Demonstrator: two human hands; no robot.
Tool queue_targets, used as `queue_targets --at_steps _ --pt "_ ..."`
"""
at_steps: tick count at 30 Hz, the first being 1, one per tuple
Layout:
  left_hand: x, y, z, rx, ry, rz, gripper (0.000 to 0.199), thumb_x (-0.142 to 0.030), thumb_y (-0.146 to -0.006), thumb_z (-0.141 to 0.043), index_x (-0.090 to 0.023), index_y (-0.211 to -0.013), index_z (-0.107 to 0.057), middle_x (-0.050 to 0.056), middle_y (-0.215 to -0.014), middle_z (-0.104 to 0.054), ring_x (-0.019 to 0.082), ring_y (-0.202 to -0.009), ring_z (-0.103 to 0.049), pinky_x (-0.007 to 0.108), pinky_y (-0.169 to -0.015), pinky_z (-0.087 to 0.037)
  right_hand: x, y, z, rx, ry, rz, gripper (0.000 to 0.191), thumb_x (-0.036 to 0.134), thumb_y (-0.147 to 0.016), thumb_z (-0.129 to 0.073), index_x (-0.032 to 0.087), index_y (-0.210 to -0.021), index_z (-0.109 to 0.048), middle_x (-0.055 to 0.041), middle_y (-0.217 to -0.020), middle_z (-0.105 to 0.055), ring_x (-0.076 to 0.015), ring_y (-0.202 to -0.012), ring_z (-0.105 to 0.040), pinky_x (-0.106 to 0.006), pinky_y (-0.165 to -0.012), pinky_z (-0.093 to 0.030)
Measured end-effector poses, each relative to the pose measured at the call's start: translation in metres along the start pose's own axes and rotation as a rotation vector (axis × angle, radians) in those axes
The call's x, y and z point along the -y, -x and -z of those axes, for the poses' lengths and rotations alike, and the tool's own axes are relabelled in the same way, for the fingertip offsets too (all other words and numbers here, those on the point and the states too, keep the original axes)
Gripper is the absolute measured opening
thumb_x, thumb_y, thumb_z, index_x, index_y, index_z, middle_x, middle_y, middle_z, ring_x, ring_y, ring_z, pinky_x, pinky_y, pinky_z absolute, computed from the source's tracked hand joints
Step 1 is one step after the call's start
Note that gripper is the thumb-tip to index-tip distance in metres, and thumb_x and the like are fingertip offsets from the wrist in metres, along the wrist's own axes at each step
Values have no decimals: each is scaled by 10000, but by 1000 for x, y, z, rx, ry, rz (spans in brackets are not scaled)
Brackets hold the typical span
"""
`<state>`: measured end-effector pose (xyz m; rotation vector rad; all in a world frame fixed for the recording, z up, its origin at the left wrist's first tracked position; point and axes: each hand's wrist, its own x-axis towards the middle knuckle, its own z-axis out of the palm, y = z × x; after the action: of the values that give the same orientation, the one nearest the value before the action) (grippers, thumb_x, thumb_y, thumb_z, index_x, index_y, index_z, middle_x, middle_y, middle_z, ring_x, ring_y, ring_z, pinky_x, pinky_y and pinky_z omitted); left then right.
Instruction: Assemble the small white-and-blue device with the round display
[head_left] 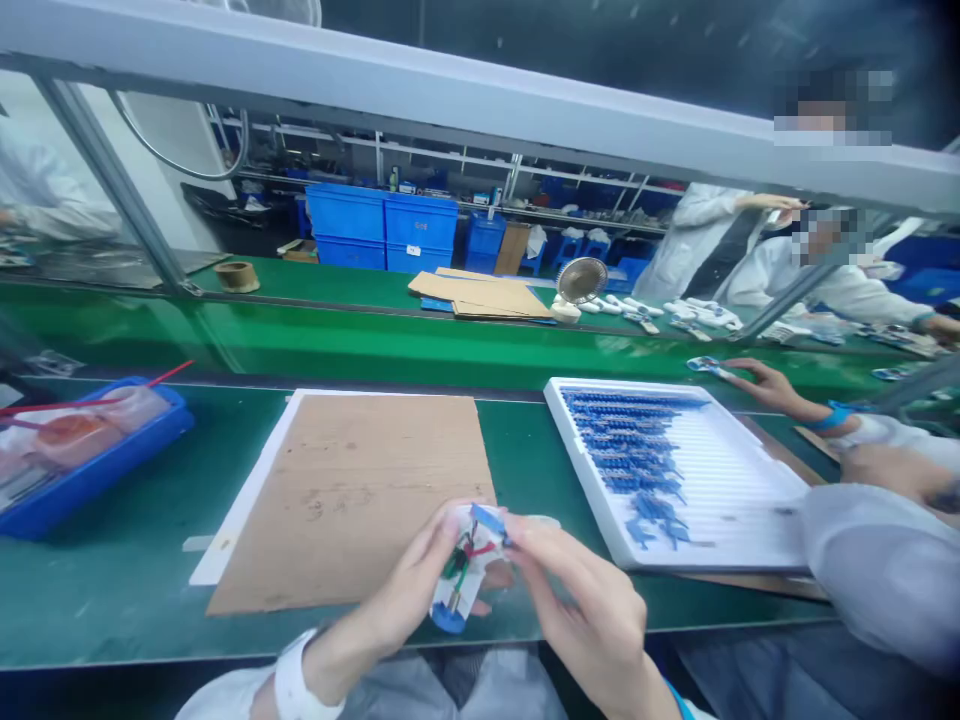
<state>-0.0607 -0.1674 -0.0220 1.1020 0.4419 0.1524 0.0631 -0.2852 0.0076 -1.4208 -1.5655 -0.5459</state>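
Head: left hand [411, 582] and right hand [589, 590] grip one wired device [463, 578] near one tray [739, 490].

My left hand [409, 580] bare, wide white band [300, 678] round wrist, left sleeve [221, 700] white. My right hand [589, 595] bare too, thin blue band [679, 703] at wrist. Pale grey clothes [397, 690] on my lap.

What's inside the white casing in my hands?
A red wire and a green wire show in the white casing. Your left hand and right hand cover parts of it; whatever lies beneath the wires is hidden.
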Motion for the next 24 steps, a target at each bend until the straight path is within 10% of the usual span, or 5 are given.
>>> queue_targets --at_steps 8,14,24 --pt "-2 -3 -15 188 -28 43 776 -824 -794 -497 -244 -1307 -460 78 -1043 -685 191 -808 -735 225 -596 -570 -14 13 33 123 99 137 230 -23 -925 -495 49 -1035 -683 -111 -988 -749 -140 -1123 -662 -238 -976 -562" --pt "-14 -14 -22 281 -245 -181 410 -583 -913 -591 -245 -1145 -584 -8 -885 -636 100 -744 -607 182 -673 -513 -20 28 51 192 229 174 272 50 -993 -421 97 -1068 -679 -51 -1164 -713 -141 -1294 -543 -272 -1159 -398" --pt "-49 -51 -28 336 -988 -591 255 -436 -1010 -466 -319 -1231 -518 -23 -1227 -680 111 -1047 -694 160 -889 -555 -39 -11 68 55 7 -272 102 61 -867 -639 163 -872 -639 -21 -800 -677 -101 -765 -667 -195 -728 -592"
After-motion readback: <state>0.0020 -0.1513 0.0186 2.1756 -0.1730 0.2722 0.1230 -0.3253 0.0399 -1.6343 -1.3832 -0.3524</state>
